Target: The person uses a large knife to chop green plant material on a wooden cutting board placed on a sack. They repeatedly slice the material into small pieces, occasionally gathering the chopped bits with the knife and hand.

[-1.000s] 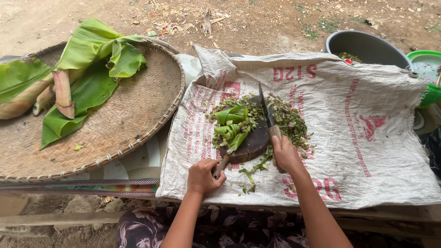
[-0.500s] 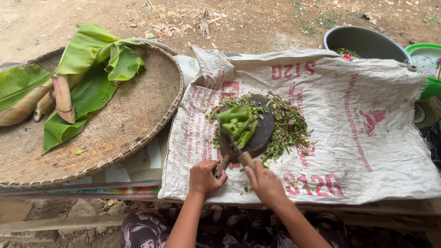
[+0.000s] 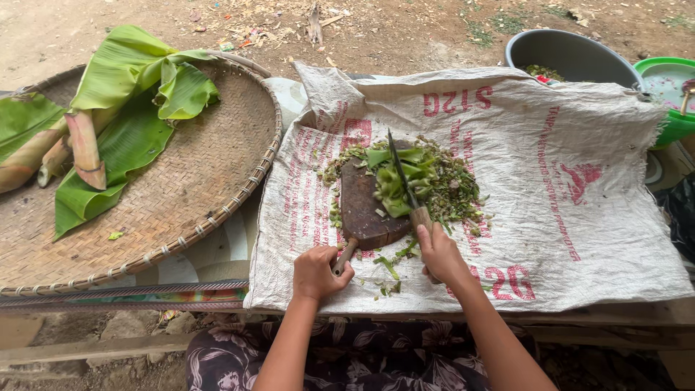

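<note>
Here, chopped green leaves (image 3: 405,177) heaped on the far right part of a dark wooden chopping board (image 3: 365,206), near the middle of the woven sack (image 3: 579,210) spread over the desk. Right hand (image 3: 441,255) clamped on the handle of a knife (image 3: 402,174), blade lying across the pile and pointing far. Left hand (image 3: 317,271) closed around the board's handle (image 3: 345,255), pinning it. Best to keep that grip firm so the board cannot skid on the sack, sweep scattered bits back into the pile, and chop with fingers well apart from the edge. Left of the sack, a round woven tray (image 3: 217,181) bearing banana leaves (image 3: 123,108); far right, a grey basin (image 3: 572,54) beside a green bowl (image 3: 670,87).
</note>
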